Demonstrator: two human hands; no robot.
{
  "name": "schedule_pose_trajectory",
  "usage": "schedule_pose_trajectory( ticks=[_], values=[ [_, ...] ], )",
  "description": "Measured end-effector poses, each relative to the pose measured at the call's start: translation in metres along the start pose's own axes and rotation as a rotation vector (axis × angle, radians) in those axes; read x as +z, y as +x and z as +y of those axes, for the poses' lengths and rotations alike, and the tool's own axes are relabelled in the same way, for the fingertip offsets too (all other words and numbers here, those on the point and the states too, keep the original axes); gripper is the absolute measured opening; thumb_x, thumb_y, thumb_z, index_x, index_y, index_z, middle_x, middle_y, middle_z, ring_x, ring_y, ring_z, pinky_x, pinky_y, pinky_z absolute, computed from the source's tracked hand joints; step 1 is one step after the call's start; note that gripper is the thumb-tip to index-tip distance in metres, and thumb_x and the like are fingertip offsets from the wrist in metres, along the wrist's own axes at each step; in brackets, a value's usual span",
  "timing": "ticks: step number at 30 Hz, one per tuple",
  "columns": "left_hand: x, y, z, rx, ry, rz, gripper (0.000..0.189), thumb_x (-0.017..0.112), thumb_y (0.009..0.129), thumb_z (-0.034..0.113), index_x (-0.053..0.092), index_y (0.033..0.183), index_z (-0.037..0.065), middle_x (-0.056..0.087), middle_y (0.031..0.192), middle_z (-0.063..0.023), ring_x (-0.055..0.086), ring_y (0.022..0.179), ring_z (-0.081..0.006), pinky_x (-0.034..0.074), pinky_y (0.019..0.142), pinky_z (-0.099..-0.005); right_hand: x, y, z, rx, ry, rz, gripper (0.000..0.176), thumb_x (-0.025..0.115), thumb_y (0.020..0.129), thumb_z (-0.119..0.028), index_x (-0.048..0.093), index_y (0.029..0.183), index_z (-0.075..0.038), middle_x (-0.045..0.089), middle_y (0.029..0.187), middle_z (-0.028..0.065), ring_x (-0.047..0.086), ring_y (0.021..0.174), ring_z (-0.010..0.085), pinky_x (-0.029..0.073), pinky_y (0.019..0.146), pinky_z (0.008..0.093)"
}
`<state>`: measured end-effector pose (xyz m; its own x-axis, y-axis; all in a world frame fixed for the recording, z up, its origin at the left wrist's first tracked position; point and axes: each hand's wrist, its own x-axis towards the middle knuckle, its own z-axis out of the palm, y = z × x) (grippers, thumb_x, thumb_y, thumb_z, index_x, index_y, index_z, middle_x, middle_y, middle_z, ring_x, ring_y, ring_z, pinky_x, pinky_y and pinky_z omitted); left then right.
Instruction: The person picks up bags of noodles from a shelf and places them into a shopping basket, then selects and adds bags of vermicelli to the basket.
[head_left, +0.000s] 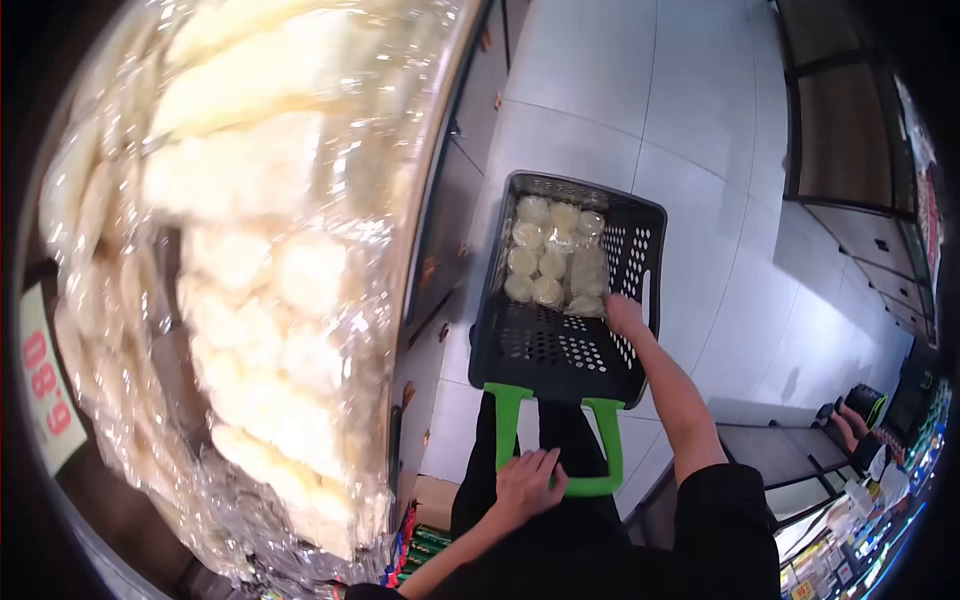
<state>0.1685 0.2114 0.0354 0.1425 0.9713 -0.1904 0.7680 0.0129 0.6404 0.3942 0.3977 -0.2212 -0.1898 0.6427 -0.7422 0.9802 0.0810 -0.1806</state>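
Note:
A black perforated shopping basket (560, 350) with a green handle (596, 487) sits in front of my legs. My left hand (530, 485) is closed around the corner of that handle. Inside the basket, at its far end, lie clear-wrapped packs of pale round buns (535, 250). Beside them is another clear-wrapped pale pack (587, 275), its contents hard to make out. My right hand (625, 315) reaches in over the right wall, its fingers closed at the near edge of this pack; the fingertips are partly hidden.
A shelf piled with plastic-wrapped pale foods (270, 270) fills the left side, close to me. A price sign (50, 375) hangs at far left. Tiled floor (700, 220) runs between cabinets on both sides. Another person's legs (852, 425) show at the right.

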Motion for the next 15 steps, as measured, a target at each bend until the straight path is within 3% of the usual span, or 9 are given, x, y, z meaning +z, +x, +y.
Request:
schedule_pose_trajectory(
  ticks=[4, 6, 7, 9, 11, 12, 13, 14, 15],
  values=[
    [-0.002, -0.009, -0.003, -0.010, -0.148, 0.001, 0.023, 0.063, 0.073, 0.011, 0.065, 0.095, 0.005, 0.061, 0.075, -0.0074, 0.062, 0.068, -0.0216, 0.049, 0.057, -0.0331, -0.061, -0.059, -0.016, -0.088, -0.069, -0.018, 0.016, 0.055, 0.080, -0.013, 0.060, 0.094, -0.008, 0.066, 0.092, 0.0182, 0.064, 0.091, 0.0380, 0.051, 0.074, 0.0492],
    [-0.007, -0.011, -0.010, -0.025, -0.271, -0.074, 0.024, 0.061, 0.079, 0.012, 0.063, 0.102, 0.006, 0.062, 0.081, -0.0089, 0.063, 0.075, -0.0231, 0.051, 0.065, -0.0358, -0.091, -0.108, -0.037, -0.160, 0.020, -0.024, 0.017, 0.058, 0.079, -0.012, 0.060, 0.094, -0.006, 0.066, 0.088, 0.0178, 0.064, 0.087, 0.0376, 0.051, 0.073, 0.0466],
    [-0.004, -0.012, -0.014, -0.061, -0.260, 0.010, 0.024, 0.061, 0.079, 0.012, 0.063, 0.102, 0.006, 0.062, 0.081, -0.0089, 0.063, 0.075, -0.0231, 0.051, 0.065, -0.0358, -0.087, -0.121, -0.032, -0.274, 0.129, 0.051, 0.017, 0.060, 0.079, -0.013, 0.060, 0.094, -0.005, 0.065, 0.086, 0.0181, 0.064, 0.085, 0.0373, 0.050, 0.072, 0.0443],
    [0.006, -0.015, -0.025, -0.185, -0.730, -0.010, 0.024, 0.061, 0.083, 0.015, 0.062, 0.105, 0.005, 0.063, 0.083, -0.0083, 0.064, 0.077, -0.0206, 0.052, 0.067, -0.0340, -0.121, -0.181, -0.065, -0.298, 0.230, 0.019, 0.012, 0.061, 0.081, -0.010, 0.056, 0.088, -0.002, 0.061, 0.077, 0.0152, 0.061, 0.072, 0.0269, 0.048, 0.066, 0.0385],
    [-0.004, -0.015, -0.035, -0.317, -0.861, -0.053, 0.027, 0.059, 0.088, 0.019, 0.061, 0.107, 0.001, 0.065, 0.087, -0.0085, 0.065, 0.081, -0.0194, 0.053, 0.068, -0.0314, -0.149, -0.238, -0.089, -0.361, 0.356, 0.015, 0.007, 0.059, 0.083, -0.005, 0.052, 0.085, -0.001, 0.058, 0.072, 0.0093, 0.055, 0.067, 0.0169, 0.046, 0.064, 0.0330],
    [-0.015, -0.015, -0.041, -0.517, -1.143, -0.130, 0.029, 0.058, 0.089, 0.021, 0.060, 0.108, -0.001, 0.065, 0.087, -0.0095, 0.066, 0.083, -0.0202, 0.053, 0.070, -0.0315, -0.160, -0.264, -0.097, -0.390, 0.435, 0.008, 0.006, 0.057, 0.084, -0.001, 0.051, 0.083, -0.001, 0.056, 0.070, 0.0061, 0.052, 0.067, 0.0126, 0.046, 0.064, 0.0303],
    [-0.024, -0.015, -0.048, -0.705, -1.429, -0.224, 0.032, 0.057, 0.091, 0.022, 0.059, 0.110, -0.004, 0.066, 0.087, -0.0105, 0.066, 0.085, -0.0209, 0.054, 0.072, -0.0316, -0.173, -0.293, -0.110, -0.407, 0.497, 0.001, 0.007, 0.057, 0.084, 0.002, 0.051, 0.083, -0.001, 0.055, 0.071, 0.0041, 0.051, 0.067, 0.0109, 0.045, 0.064, 0.0289],
    [-0.021, -0.016, -0.058, -0.729, -1.503, -0.340, 0.051, 0.057, 0.091, 0.036, 0.051, 0.120, -0.006, 0.063, 0.106, -0.0173, 0.065, 0.095, -0.0274, 0.053, 0.084, -0.0365, -0.185, -0.324, -0.126, -0.419, 0.560, -0.011, 0.008, 0.057, 0.084, 0.004, 0.051, 0.083, -0.001, 0.054, 0.071, 0.0022, 0.051, 0.068, 0.0092, 0.045, 0.065, 0.0276],
    [-0.025, -0.019, -0.058, -0.703, -1.531, -0.317, 0.051, 0.057, 0.091, 0.036, 0.051, 0.120, -0.006, 0.063, 0.106, -0.0173, 0.065, 0.095, -0.0274, 0.053, 0.084, -0.0365, -0.197, -0.351, -0.143, -0.467, 0.528, 0.009, 0.007, 0.058, 0.084, 0.004, 0.053, 0.086, -0.001, 0.055, 0.071, 0.0057, 0.052, 0.066, 0.0123, 0.045, 0.064, 0.0282]
  ],
)
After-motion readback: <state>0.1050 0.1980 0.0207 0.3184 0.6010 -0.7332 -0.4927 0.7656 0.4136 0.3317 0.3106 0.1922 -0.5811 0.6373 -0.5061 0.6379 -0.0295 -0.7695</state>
